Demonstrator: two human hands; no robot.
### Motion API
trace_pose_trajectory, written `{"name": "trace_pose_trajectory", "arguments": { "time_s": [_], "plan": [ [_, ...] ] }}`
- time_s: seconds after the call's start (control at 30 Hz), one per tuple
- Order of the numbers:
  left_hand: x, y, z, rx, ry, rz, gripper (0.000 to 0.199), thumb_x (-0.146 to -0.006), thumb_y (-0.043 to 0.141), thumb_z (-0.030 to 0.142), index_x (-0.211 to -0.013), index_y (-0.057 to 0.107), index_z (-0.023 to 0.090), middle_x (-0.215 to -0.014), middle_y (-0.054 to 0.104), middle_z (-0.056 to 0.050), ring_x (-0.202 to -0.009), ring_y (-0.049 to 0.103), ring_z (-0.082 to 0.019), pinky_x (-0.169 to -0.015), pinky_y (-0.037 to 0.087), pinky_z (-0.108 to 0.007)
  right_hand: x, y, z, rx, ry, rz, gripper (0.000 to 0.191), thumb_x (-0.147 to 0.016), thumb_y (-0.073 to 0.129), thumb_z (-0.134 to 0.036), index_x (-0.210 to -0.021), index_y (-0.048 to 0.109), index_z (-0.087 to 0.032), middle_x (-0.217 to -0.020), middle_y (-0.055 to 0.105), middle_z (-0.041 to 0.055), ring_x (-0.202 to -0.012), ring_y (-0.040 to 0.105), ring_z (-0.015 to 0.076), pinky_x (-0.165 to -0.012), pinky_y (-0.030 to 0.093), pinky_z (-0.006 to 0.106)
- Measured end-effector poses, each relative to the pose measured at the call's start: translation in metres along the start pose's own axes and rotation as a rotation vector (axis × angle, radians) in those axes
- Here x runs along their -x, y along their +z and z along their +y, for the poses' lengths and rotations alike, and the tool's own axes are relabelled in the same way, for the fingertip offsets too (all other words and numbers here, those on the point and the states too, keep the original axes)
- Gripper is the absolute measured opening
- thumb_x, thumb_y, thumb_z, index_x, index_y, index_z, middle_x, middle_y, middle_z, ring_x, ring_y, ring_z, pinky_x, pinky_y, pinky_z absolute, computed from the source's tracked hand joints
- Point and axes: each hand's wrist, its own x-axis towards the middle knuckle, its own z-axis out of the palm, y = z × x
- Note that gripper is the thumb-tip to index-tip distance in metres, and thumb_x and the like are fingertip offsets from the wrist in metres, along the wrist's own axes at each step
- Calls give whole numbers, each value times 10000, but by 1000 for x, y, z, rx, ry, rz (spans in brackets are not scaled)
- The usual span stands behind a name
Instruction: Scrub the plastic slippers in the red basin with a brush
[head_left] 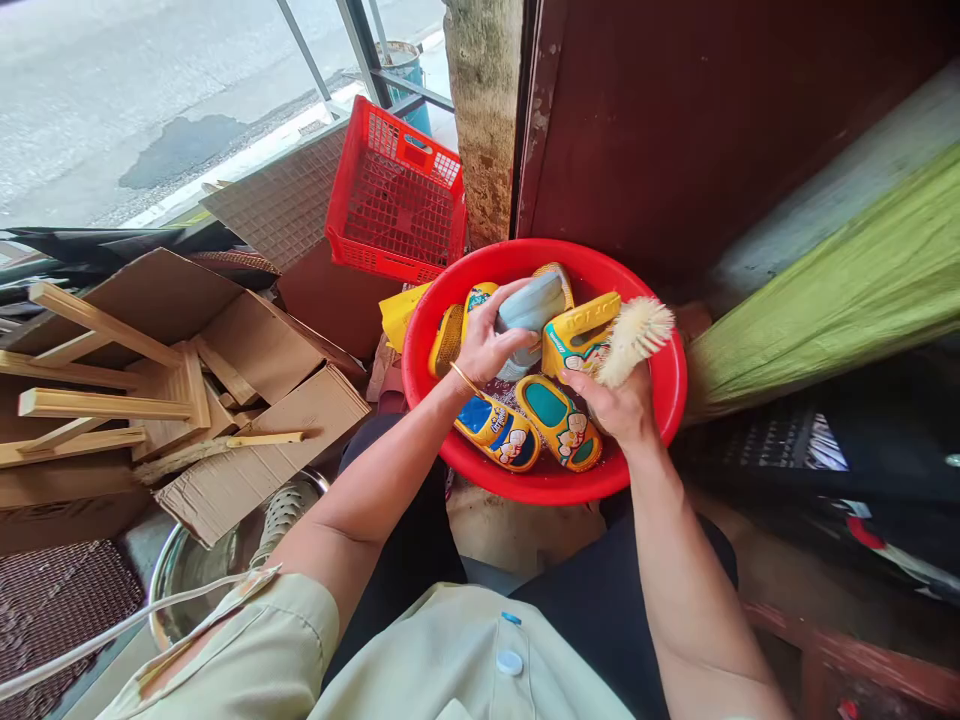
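Note:
My left hand is closed around a light blue-grey shoe, tilted above the red basin. My right hand grips a scrub brush, its cream bristles facing up; its handle is hidden by my fingers. Beside the brush is a yellow slipper standing on its side. Lower in the basin lie a yellow slipper with a blue insole and another with a green insole, both with cartoon figures. More yellow footwear rests against the left wall.
Behind the basin on the left sits a red plastic crate. Wooden stool legs and a cardboard box crowd the left side. A metal bowl holds a grey shoe. Green cloth hangs on the right.

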Motion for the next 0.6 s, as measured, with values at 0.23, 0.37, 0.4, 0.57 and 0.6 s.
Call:
{"name": "trace_pose_trajectory", "arguments": {
  "time_s": [0.23,0.37,0.4,0.57,0.6],
  "plan": [
    [-1,-1,-3,-8,-72,64,560,-792,756,481,-1276,669,213,-1249,726,-59,-1187,655,-316,-1055,539,-472,-7,3,-14,-89,80,129,678,-786,811,-616,-1316,647,-227,-1301,731,117,-1237,669,332,-1118,534,522],
    [-5,-5,-7,46,-131,107,605,-787,750,498,-1320,656,228,-1218,743,-44,-1182,662,-328,-1014,563,-469,-7,1,-21,-153,148,170,558,-814,786,-616,-1205,710,-225,-1200,765,110,-1106,725,328,-992,620,517],
    [-6,-6,-8,50,-153,130,608,-804,729,509,-1340,645,233,-1205,748,-41,-1174,666,-325,-998,570,-473,-7,-1,-21,-175,172,186,545,-824,776,-617,-1190,719,-217,-1184,769,110,-1065,737,324,-928,648,506],
    [-11,-12,-21,6,-239,207,569,-885,652,476,-1405,585,256,-1201,756,-19,-1144,660,-288,-983,561,-476,-10,-3,-13,-203,205,244,563,-840,761,-610,-1236,708,-213,-1178,768,109,-1009,745,304,-754,687,441],
    [-11,-13,-23,9,-238,223,574,-872,666,462,-1398,585,248,-1211,752,-21,-1143,661,-285,-983,562,-472,-10,-3,-12,-196,190,242,556,-844,760,-608,-1238,708,-218,-1187,767,109,-1031,742,306,-780,685,445]
  ]
}}
